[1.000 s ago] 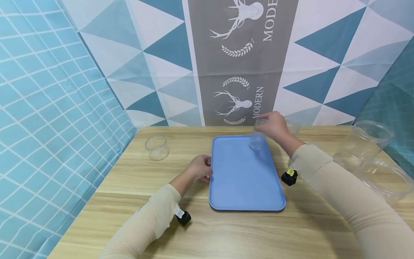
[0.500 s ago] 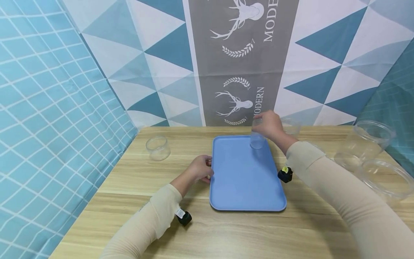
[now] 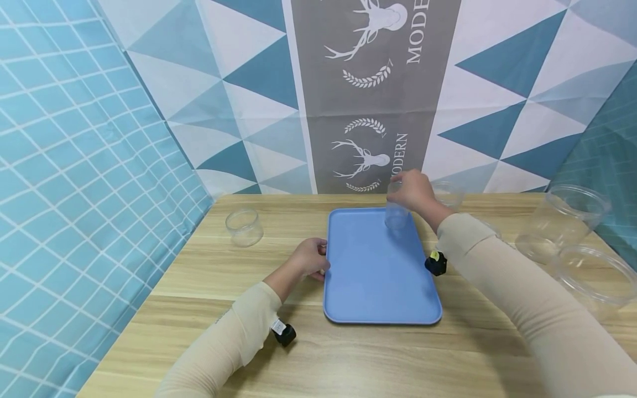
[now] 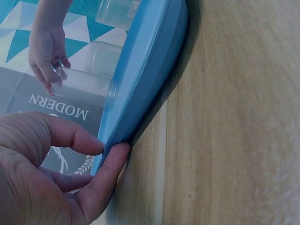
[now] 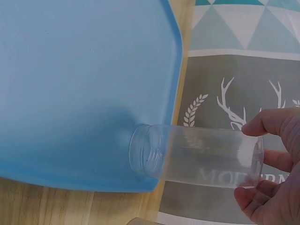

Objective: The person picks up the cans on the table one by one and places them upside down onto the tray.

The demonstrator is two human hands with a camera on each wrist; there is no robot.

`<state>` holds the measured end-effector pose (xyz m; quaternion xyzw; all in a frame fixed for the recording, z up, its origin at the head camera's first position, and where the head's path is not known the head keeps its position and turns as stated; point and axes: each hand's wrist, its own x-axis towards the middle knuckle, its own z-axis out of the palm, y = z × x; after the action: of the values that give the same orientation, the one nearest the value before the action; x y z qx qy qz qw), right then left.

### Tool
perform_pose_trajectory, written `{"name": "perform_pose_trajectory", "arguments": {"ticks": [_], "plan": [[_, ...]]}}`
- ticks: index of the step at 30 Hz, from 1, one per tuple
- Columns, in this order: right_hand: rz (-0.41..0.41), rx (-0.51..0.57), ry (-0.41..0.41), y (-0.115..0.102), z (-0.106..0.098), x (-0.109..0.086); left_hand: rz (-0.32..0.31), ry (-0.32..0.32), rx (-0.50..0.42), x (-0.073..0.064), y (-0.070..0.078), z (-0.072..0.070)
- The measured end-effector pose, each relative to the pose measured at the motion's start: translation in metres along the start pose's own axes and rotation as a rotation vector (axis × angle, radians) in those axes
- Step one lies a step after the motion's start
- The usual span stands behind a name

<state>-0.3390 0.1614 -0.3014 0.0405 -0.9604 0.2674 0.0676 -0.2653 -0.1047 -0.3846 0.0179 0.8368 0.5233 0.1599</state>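
Clear jar (image 3: 396, 218) stands upside down below the right fingers (image 5: 269, 123), its threaded mouth at the far right corner of the blue tray (image 3: 378, 271) and its base up among the fingertips. We see the right hand (image 3: 417, 192) grasping that base end, with digits on opposite sides of the clear wall. We find the left hand (image 3: 307, 258) pinching the tray's left rim: one fingertip lies on the upper side, another against the outer side. Most of the tray spreads to the right of those left fingers, flat on the wooden table (image 3: 373, 359).

Beyond the left fingers and to their left, we notice a low clear container (image 3: 245, 235). Just right of the right fingers, a second clear container (image 3: 450, 193) shows partly behind the hand. Well to the right of the same fingers stands a large clear jar (image 3: 557, 226), and nearer to us than that jar we make out a wide round clear vessel (image 3: 594, 276). Behind the right fingers hangs a printed cloth (image 3: 358, 83) with white deer heads and the word MODERN. Nearer to us than each set of fingers, we see a cream sleeve (image 3: 537, 309) with a small black camera (image 3: 436, 263) at its cuff.
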Motion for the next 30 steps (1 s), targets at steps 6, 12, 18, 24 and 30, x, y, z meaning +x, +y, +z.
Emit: {"name": "perform_pose_trajectory", "arguments": {"ticks": [6, 12, 18, 24, 30], "plan": [[-0.015, -0.022, 0.001, 0.002, 0.003, 0.002, 0.005, 0.004, 0.007, -0.001, 0.001, 0.000], [-0.040, -0.043, 0.011, 0.002, 0.004, -0.001, -0.003, 0.002, 0.013, -0.001, 0.002, 0.000], [-0.070, -0.042, 0.052, 0.001, 0.002, -0.006, -0.004, 0.010, 0.018, -0.001, 0.002, 0.000], [-0.162, 0.010, 0.138, -0.001, 0.002, -0.017, -0.003, 0.038, 0.065, -0.002, 0.001, 0.000], [-0.247, 0.078, 0.186, -0.002, 0.004, -0.031, 0.019, 0.061, 0.112, -0.005, 0.002, 0.000]]}}
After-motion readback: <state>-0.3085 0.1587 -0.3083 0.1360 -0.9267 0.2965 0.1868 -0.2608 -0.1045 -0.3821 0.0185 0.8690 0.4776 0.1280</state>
